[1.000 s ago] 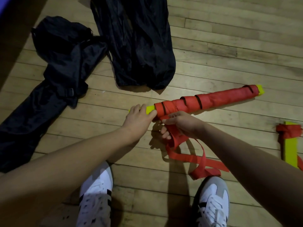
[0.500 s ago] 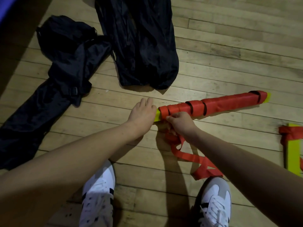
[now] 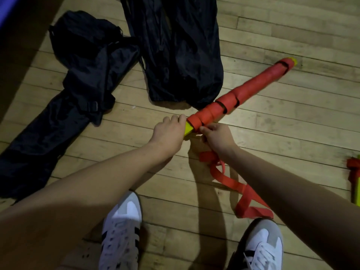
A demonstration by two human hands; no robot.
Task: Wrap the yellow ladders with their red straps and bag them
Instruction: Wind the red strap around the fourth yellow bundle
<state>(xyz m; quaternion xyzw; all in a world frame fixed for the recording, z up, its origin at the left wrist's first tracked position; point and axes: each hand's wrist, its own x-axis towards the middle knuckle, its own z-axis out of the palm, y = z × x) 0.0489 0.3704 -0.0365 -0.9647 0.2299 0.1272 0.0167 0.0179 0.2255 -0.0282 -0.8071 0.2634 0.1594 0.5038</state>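
Observation:
A long yellow ladder bundle [image 3: 243, 92], wound almost end to end in red strap, lies slanted on the wooden floor, its far end up to the right. My left hand [image 3: 169, 133] grips its near yellow end. My right hand [image 3: 218, 139] pinches the red strap just below the bundle's near end. The loose red strap [image 3: 239, 193] trails from that hand toward my right shoe. A second yellow ladder bundle [image 3: 355, 180] with red strap shows at the right edge, mostly cut off. Two black bags lie beyond: one upright [image 3: 175, 49], one sprawled left [image 3: 64, 90].
My two white shoes [image 3: 120, 228] stand on the wooden floor [image 3: 292, 133] at the bottom of the view, the right one next to the strap's tail. A dark shadowed strip runs along the far left edge.
The bundle has swung so its far end points further up and away. Both hands have stayed at its near end, and the loose strap tail has shifted with them.

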